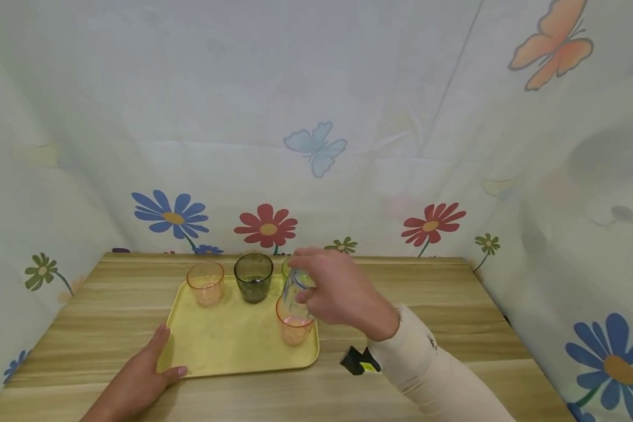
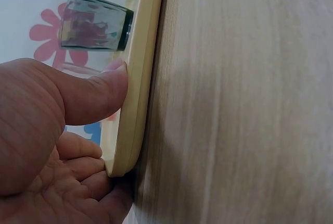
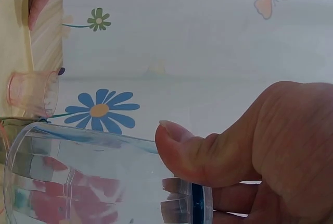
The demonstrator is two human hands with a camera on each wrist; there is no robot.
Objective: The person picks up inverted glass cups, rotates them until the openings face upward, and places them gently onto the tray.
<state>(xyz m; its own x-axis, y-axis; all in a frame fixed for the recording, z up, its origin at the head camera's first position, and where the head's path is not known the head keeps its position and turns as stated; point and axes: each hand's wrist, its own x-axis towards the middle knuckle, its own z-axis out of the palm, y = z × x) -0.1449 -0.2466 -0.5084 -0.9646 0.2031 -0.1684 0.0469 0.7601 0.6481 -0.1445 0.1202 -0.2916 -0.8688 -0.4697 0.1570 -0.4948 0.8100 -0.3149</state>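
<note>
My left hand [image 1: 140, 373] grips the front left corner of a yellow tray [image 1: 216, 346]; in the left wrist view the thumb lies on its rim and the fingers are at its outer side. My right hand [image 1: 337, 287] holds a clear glass [image 3: 104, 177], thumb near its blue-tinted base. The glass is upside down, mouth towards the tray, above or just at an orange glass [image 1: 295, 335] in the tray's right part; whether they touch I cannot tell. Behind my right hand is a green glass [image 1: 285, 268], partly hidden.
A second orange glass [image 1: 206, 284] stands at the tray's back left, with a dark grey glass [image 1: 254, 278] beside it. The tray lies on a wooden table [image 1: 443, 363]. A black object with a yellow-green label [image 1: 360, 361] shows by the right sleeve. Flower-printed cloth [image 1: 216, 117] surrounds the table.
</note>
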